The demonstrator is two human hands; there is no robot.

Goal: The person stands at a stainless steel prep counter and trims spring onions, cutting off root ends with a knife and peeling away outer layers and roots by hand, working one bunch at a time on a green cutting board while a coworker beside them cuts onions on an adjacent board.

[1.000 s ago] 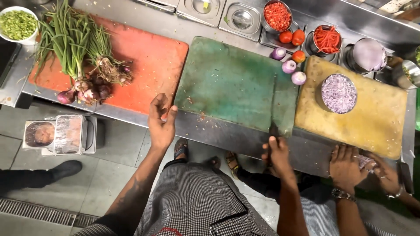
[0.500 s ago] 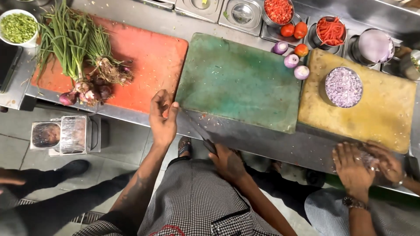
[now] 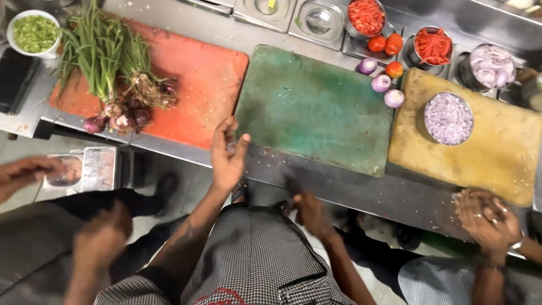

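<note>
The left hand [image 3: 227, 155] rests half-curled at the desk [image 3: 339, 186] edge beside the green cutting board [image 3: 313, 107], holding nothing; the right hand [image 3: 307, 212], below, is too blurred to tell its grip.

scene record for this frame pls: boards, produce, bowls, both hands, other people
boards: red board, green board, yellow board, side by side on steel counter
produce: spring onions on red board; peeled onions, tomatoes behind green board
bowls: chopped onion bowl on yellow board
left hand: at counter edge
right hand: below counter, blurred
others: co-worker's hands on the right
</note>
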